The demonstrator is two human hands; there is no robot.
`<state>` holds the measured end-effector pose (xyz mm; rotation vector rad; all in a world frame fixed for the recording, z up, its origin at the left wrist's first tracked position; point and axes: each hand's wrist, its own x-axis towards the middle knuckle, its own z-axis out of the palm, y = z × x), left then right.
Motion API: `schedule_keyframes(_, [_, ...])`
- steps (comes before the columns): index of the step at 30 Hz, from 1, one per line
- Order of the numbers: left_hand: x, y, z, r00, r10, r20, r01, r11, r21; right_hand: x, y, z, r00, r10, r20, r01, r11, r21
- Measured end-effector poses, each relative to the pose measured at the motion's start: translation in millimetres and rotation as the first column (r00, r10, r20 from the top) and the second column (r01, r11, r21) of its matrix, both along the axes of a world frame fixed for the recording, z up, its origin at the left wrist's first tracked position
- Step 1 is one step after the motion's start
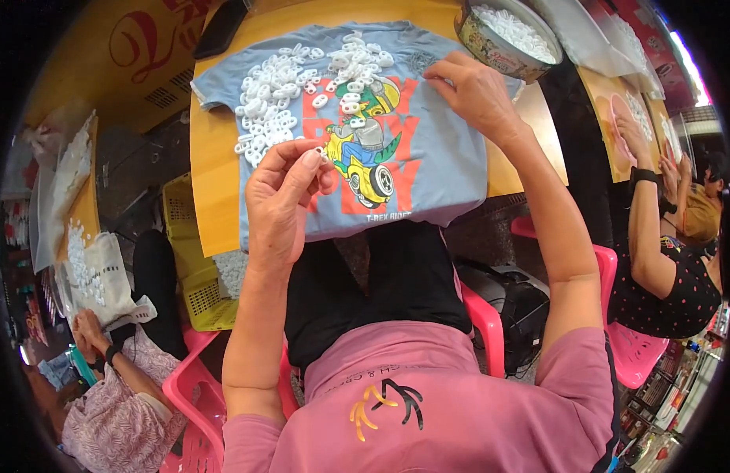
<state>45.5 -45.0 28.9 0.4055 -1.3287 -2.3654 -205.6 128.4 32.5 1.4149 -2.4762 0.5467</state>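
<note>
White bit: one small piece (321, 154), pinched between thumb and forefinger of the left hand (278, 197), held over the shirt (451, 169).
Right hand (479, 94): fingertips drawn in close together, down by a little dark clump (419, 60) on the cloth. Can't tell if they've got hold of anything, or what that clump is made of.
Big pile: loads of white two-holed ovals (272, 94), just beyond the left fingers and off to their left.
Second heap: more of the same ovals (361, 57), left of the right fingertips, with a few trailing back toward the left ones.
Shirt print: red letters plus a cartoon rider (365, 146) on a yellow scooter, right beside the left fingertips and nearer the body than the right ones.
Tin: round patterned tub (484, 43) full of white pieces, beyond the right fingers and to their right.
Surface: yellowish surface (215, 177) under the shirt, showing left of the left fingers.
Black thing: flat, phone-like slab (221, 28), well past the left fingers, far-left corner.
Neighbours: a co-worker's hand (634, 135) well right of the right fingers.
</note>
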Motion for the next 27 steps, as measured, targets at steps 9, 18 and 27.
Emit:
schedule_keyframes(9, [0.3,0.5,1.4,0.999,0.001,0.052,0.002,0.999,-0.051,-2.0,-6.2,11.5,0.999,0.045,0.028,-0.048,0.991,0.122])
schedule_keyframes(18, [0.2,2.4,1.5,0.99,0.026,0.136,-0.014,0.996,-0.083,25.3,4.4,11.2,0.982,0.115,0.15,-0.133,0.984,0.118])
schedule_keyframes(27, [6.5,3.2,4.0,0.99,0.014,0.142,-0.007,0.999,-0.052,22.5,6.7,6.8,0.947,0.094,0.308,-0.109,0.994,0.031])
